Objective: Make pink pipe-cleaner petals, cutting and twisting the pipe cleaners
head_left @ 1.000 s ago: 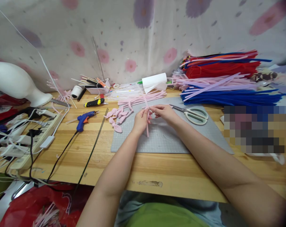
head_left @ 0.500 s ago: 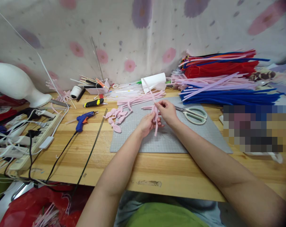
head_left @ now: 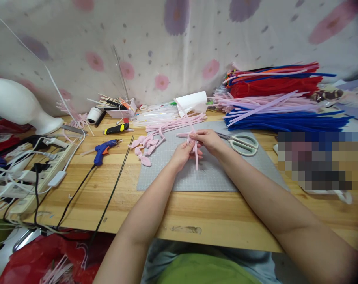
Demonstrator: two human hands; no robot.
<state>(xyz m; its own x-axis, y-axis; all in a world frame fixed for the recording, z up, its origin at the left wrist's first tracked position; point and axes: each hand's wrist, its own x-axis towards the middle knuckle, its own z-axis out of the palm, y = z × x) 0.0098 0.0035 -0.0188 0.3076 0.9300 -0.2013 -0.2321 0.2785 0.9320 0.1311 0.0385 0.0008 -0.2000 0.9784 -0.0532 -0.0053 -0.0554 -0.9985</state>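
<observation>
Your left hand (head_left: 182,154) and right hand (head_left: 205,139) pinch pink stems (head_left: 196,162), seemingly unfinished, ends loose, while shaped pink pieces (head_left: 145,161) lie, apparently done, partly on the gray mat (head_left: 208,181).

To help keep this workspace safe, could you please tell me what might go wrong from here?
The pink fuzzy strips held between left hand and right hand have free ends that could bend or slip. The metal scissors with pale green handles lie close beside the right hand, which might knock them. The black cord of the blue plastic glue gun runs to the front edge of the wooden table, where a snag might drag the gun.
</observation>
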